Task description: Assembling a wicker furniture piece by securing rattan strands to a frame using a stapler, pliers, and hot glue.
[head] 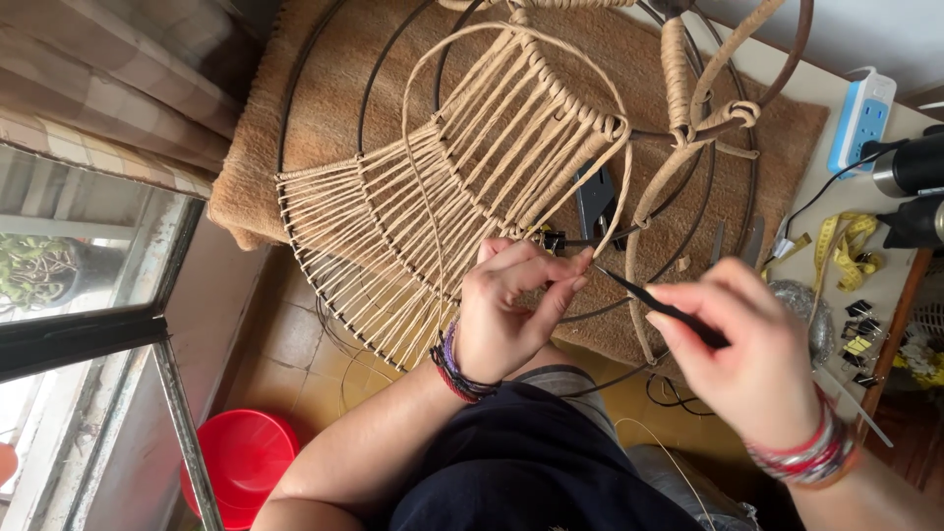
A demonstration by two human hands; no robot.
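Observation:
A round black wire frame (295,88) lies on a brown mat (324,59), partly woven with tan cord (442,197) in fanned strands. My left hand (511,305) pinches the cord at the frame's near edge, beside a small black binder clip (553,239). My right hand (747,354) grips a thin black pointed tool (669,312), its tip aimed at my left fingertips. Both wrists wear coloured bracelets. A cord-wrapped loop (688,98) rises at the frame's far right.
On the white table at right lie a blue-and-white power strip (863,116), a yellow tape measure (841,246), several binder clips (857,334) and a black device (910,167). A red basin (241,472) sits on the floor. A window frame (88,339) is at left.

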